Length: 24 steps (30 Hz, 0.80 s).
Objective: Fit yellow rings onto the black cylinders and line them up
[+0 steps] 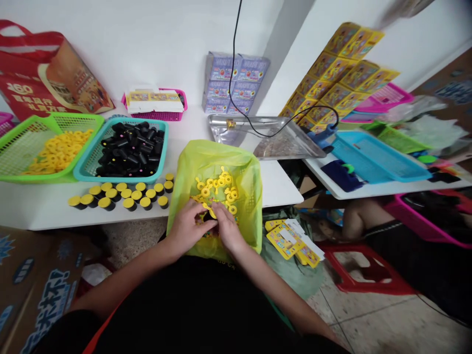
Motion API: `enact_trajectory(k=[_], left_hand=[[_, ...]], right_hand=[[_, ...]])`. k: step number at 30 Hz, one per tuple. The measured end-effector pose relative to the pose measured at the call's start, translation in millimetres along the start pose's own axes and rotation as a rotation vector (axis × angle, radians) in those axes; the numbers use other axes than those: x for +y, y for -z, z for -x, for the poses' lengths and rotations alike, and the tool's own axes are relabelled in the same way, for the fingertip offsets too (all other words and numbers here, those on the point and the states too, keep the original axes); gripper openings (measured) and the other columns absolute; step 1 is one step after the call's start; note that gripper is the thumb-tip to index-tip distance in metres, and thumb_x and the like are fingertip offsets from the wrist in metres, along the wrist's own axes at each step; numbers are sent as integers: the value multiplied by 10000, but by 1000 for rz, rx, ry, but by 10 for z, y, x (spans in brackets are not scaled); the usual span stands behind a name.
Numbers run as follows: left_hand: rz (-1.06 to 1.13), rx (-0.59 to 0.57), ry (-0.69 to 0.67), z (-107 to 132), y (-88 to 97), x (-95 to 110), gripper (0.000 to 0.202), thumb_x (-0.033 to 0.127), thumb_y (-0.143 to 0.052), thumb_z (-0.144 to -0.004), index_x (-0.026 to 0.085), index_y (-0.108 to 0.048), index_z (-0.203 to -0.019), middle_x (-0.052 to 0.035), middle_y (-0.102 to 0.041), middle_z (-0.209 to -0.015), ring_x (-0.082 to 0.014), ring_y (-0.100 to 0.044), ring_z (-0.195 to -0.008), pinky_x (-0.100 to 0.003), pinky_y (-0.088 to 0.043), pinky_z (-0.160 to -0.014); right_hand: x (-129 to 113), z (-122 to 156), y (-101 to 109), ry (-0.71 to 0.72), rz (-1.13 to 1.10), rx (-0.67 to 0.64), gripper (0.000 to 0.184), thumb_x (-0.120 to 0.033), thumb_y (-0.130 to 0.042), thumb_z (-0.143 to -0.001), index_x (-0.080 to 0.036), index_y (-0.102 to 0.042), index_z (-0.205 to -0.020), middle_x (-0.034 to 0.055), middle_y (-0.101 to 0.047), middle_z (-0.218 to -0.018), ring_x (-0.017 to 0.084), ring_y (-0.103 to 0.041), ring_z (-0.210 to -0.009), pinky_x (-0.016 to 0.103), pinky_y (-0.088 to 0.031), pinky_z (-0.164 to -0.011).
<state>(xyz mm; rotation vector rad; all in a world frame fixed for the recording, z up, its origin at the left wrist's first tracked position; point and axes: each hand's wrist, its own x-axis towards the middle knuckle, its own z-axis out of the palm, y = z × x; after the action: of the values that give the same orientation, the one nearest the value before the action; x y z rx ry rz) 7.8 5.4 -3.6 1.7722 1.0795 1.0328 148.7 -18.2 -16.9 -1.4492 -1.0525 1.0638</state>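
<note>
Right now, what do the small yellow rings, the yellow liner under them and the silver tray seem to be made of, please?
Yellow rings: probably moulded plastic, smooth, in one even colour. Yellow liner: seemingly thin plastic film, creased and slightly see-through. Tray: likely metal, silvery and shiny with bright reflections; which metal is unclear.

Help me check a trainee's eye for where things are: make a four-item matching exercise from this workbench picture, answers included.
Column one
1. Left hand and right hand
2. Heaped black parts
3. Purple boxes
4. Red stool

Column two
A. Stacked against the wall
B. On the floor
C. Over the yellow-lined basket
D. In the turquoise basket

Right pairs: 1-C, 2-D, 3-A, 4-B
</note>
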Motion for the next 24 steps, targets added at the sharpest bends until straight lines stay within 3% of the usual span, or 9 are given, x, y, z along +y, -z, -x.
enact_trajectory(k=[2, 6, 8, 10, 12, 15, 19, 24], left_hand=[[52, -96, 54, 8, 12, 8, 130, 289, -733, -796, 203, -660, -859, 20, -523, -720, -143, -546, -643, -257, -445, -565], [308, -292, 298, 21, 4, 23, 267, 493, -562, -929, 228, -559, -898, 49, -502, -612, -126, -507, -468, -246, -365, -433], [351, -267, 349, 21, -19, 39, 351, 581, -498, -953, 237, -525, -892, 51, -496, -574, -129, -495, -444, -250, -340, -413], [337, -212, 329, 21, -44, 65, 381, 618, -509, -944, 240, -522, -902, 65, -448, -526, -128, -461, -445, -253, -336, -424], [334, -170, 285, 27, -67, 94, 381, 618, -545, -930, 238, -525, -903, 74, -417, -517, -124, -434, -457, -257, -362, -452], [352, -115, 249, 50, -103, 111, 375, 601, -561, -931, 232, -525, -871, 66, -422, -554, -124, -444, -494, -262, -413, -497], [428, -61, 232, 94, -164, 83, 356, 570, -558, -946, 219, -535, -888, 44, -480, -658, -125, -498, -582, -255, -458, -557], [518, -30, 197, 105, -201, 66, 364, 546, -584, -935, 208, -497, -830, 48, -472, -672, -106, -474, -592, -236, -443, -561]], right_hand=[[3, -6, 8, 14, -13, 8, 371, -604, -559, -870, -243, -617, -808, 17, -650, -808, 217, -619, -814, 332, -499, -727], [-56, 19, -32, -99, -136, -55, 390, -640, -542, -883, -259, -543, -796, -43, -506, -570, 170, -505, -528, 290, -407, -509], [-91, 39, -60, -81, -137, -69, 400, -644, -533, -886, -259, -536, -781, -38, -520, -588, 168, -508, -527, 292, -416, -509], [-106, 53, -79, 5, -88, -36, 405, -632, -504, -903, -253, -567, -778, -4, -594, -698, 193, -588, -661, 313, -483, -610], [-99, 63, -85, 71, -54, -2, 436, -628, -442, -938, -249, -621, -817, 29, -645, -795, 225, -632, -820, 343, -519, -728], [-87, 78, -83, 84, -52, -8, 502, -632, -363, -975, -249, -674, -881, 52, -677, -849, 247, -644, -905, 370, -532, -799], [-107, 99, -113, 130, -30, 30, 424, -581, -434, -954, -243, -680, -887, 56, -695, -993, 238, -634, -1012, 359, -503, -924], [-77, 78, -165, 121, -86, 64, 359, -504, -477, -934, -234, -691, -832, 52, -691, -970, 231, -632, -964, 346, -514, -874]])
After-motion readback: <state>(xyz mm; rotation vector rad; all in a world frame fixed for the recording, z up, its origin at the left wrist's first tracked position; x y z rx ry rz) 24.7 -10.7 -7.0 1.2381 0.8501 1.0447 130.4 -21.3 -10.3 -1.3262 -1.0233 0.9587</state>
